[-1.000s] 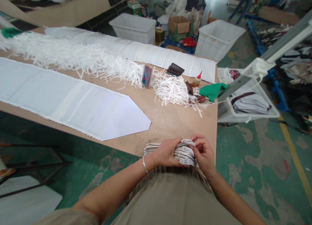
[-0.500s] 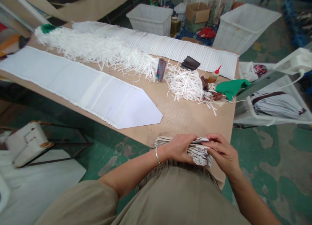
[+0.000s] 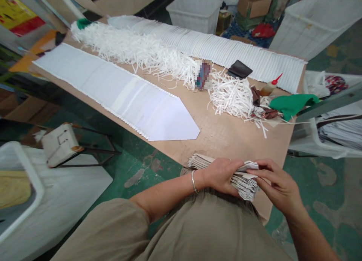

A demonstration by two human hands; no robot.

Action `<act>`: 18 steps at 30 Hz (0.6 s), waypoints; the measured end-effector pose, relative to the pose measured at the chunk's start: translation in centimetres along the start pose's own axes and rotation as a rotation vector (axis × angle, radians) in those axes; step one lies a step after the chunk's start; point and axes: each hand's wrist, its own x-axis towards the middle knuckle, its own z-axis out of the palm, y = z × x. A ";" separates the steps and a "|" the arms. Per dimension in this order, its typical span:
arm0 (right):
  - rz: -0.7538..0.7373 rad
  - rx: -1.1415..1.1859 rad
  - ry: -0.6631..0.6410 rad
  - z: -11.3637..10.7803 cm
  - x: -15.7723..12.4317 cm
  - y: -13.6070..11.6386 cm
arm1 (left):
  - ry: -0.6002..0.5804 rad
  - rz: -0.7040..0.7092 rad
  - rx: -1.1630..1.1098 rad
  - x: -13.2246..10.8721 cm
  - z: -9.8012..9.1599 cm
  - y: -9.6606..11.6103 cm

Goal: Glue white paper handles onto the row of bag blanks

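Note:
A thick stack of folded paper pieces (image 3: 243,182) rests against my body at the near edge of the brown table (image 3: 226,136). My left hand (image 3: 220,175) lies over the stack with its fingers curled round it. My right hand (image 3: 278,186) is at the stack's right end, fingers pinching the top sheets near their tips. A bracelet sits on my left wrist.
A long row of overlapped white sheets (image 3: 121,91) ends in a point. Behind it lie shredded white paper strips (image 3: 158,57), another white row (image 3: 226,50), a dark wallet (image 3: 240,69), a glue bottle (image 3: 270,86), green cloth (image 3: 292,104). White bins (image 3: 195,12) stand beyond; a stool (image 3: 60,144) at left.
The view has swung left and down, so the table shifted right in the picture. Both hands stay on the stack; my right hand's fingers have stretched further over its top.

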 end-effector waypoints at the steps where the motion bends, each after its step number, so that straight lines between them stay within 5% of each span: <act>1: 0.017 0.029 -0.021 0.2 -0.2 0.2 | -0.004 0.009 0.002 0.0 0.0 -0.1; 7: 0.236 0.449 0.052 2.6 -4.4 3.2 | 0.020 0.061 0.002 0.0 0.4 -0.6; 11: 0.310 0.122 -0.059 5.0 -8.6 7.1 | 0.040 0.040 0.002 0.3 0.7 -0.7; 18: 0.296 -0.152 0.173 8.5 -12.1 12.6 | 0.220 -0.096 -0.066 -3.7 2.5 -4.6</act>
